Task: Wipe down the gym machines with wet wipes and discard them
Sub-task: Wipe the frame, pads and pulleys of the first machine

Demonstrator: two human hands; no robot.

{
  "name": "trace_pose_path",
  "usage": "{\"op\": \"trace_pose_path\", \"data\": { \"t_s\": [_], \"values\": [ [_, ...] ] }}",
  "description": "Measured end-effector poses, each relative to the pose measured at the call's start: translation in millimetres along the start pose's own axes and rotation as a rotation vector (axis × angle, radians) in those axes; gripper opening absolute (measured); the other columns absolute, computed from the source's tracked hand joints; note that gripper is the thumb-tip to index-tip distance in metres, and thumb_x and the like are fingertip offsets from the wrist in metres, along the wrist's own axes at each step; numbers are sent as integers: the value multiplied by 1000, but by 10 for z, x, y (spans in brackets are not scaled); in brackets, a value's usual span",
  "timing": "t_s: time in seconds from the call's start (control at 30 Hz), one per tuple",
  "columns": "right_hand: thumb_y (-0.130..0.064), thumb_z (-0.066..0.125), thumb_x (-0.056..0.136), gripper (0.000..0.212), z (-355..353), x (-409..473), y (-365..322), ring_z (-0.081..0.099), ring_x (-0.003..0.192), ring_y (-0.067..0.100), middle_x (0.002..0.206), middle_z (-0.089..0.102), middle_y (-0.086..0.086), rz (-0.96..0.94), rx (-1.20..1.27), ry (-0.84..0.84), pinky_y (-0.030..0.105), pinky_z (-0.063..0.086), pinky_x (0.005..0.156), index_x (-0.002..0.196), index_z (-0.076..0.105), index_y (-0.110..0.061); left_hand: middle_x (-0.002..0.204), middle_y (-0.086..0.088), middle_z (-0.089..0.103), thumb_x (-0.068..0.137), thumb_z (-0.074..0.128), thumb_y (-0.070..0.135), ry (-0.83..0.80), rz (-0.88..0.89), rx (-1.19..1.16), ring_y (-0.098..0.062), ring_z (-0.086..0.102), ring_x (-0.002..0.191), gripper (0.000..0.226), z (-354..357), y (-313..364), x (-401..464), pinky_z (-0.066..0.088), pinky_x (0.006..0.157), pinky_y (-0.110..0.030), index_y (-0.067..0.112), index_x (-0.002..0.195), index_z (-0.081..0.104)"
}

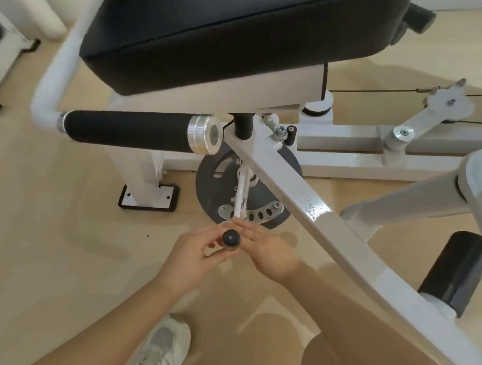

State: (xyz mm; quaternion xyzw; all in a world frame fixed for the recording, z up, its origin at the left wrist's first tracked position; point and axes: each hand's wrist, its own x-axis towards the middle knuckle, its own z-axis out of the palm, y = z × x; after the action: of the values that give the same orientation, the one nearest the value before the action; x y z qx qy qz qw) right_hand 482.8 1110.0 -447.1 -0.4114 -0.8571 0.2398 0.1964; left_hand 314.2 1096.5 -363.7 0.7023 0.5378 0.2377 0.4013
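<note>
Both hands are gathered at the black knob of a white gym machine.

A pale sneaker (157,354) is seen on the tan floor (53,222) nearest the camera. The knob (231,237) is met by the left hand (191,258) and right hand (269,251), fingers curled around its thin lever (242,193); whether a wipe is held cannot be told. The slanted white arm (296,190) is streaked with wet drops. Farther off, a black foam handle (129,131) and the black seat pad (225,33) are seen.
</note>
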Motion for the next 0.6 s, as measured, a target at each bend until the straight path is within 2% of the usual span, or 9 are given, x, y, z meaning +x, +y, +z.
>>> {"op": "trace_pose_path", "data": {
  "t_s": [0.07, 0.1, 0.13, 0.23, 0.3, 0.37, 0.43, 0.5, 0.6],
  "values": [
    [18, 44, 66, 69, -10, 106, 188, 49, 125, 28, 134, 55, 7, 52, -66, 36, 39, 40, 103, 129, 54, -8, 83, 21, 63, 76, 73, 22, -7, -19, -18, 0, 58, 79, 30, -4, -19, -4, 42, 73, -10, 50, 74, 61],
    [23, 48, 62, 74, -24, 191, 273, 47, 127, 32, 136, 53, 10, 140, -92, 38, 47, 37, 104, 131, 52, -5, 81, 23, 63, 76, 75, 16, -4, -36, -30, 2, 58, 78, 37, -6, -28, -3, 42, 73, -11, 49, 74, 61],
    [25, 47, 66, 76, -49, 264, 319, 40, 133, 32, 141, 47, 11, 211, -125, 44, 47, 37, 107, 136, 46, -4, 78, 26, 62, 76, 76, 10, -1, -54, -37, 3, 57, 77, 39, -8, -33, -5, 42, 73, -10, 47, 78, 61],
    [20, 34, 81, 78, -64, 195, 288, 21, 142, 16, 156, 20, -1, 301, 9, -51, 28, 28, 111, 148, 22, -16, 76, 32, 61, 76, 74, 6, -25, -53, -44, 7, 55, 76, 36, -11, -54, 16, 40, 73, -7, 40, 77, 64],
    [18, 33, 84, 74, -35, 85, 144, 28, 138, 12, 154, 22, -4, 327, 143, 28, 18, 26, 107, 148, 23, -17, 80, 34, 60, 76, 75, 9, -32, -16, -39, 7, 56, 78, 29, -6, -61, 25, 39, 73, -6, 37, 79, 68],
    [16, 35, 86, 64, 36, 57, 31, 33, 134, 9, 148, 35, 2, 341, 207, 141, 16, 25, 107, 144, 33, -12, 84, 29, 61, 76, 73, 10, -19, 6, -43, 4, 57, 79, 36, 0, -81, 19, 40, 74, -6, 41, 90, 63],
    [17, 40, 82, 63, 153, 106, 60, 32, 133, 8, 143, 43, 9, 250, 186, 183, 16, 19, 111, 140, 40, -8, 87, 24, 62, 78, 73, 7, -24, 24, -59, 0, 57, 80, 42, -3, -106, 22, 41, 75, -7, 47, 87, 62],
    [21, 50, 76, 70, 248, 152, 90, 28, 135, 15, 140, 46, 11, 61, 85, 107, 19, 12, 114, 138, 42, -9, 87, 25, 61, 79, 71, 8, -45, 56, -47, 1, 57, 81, 40, -17, -130, 27, 41, 76, -9, 46, 89, 62],
    [24, 59, 67, 63, 126, 285, 165, 29, 133, 22, 133, 54, 14, -81, 7, -69, 32, 28, 110, 125, 56, -3, 86, 20, 61, 79, 68, 14, -78, 70, -79, -1, 57, 82, 35, -56, -126, 30, 44, 77, -15, 47, 87, 61]
  ]
}}
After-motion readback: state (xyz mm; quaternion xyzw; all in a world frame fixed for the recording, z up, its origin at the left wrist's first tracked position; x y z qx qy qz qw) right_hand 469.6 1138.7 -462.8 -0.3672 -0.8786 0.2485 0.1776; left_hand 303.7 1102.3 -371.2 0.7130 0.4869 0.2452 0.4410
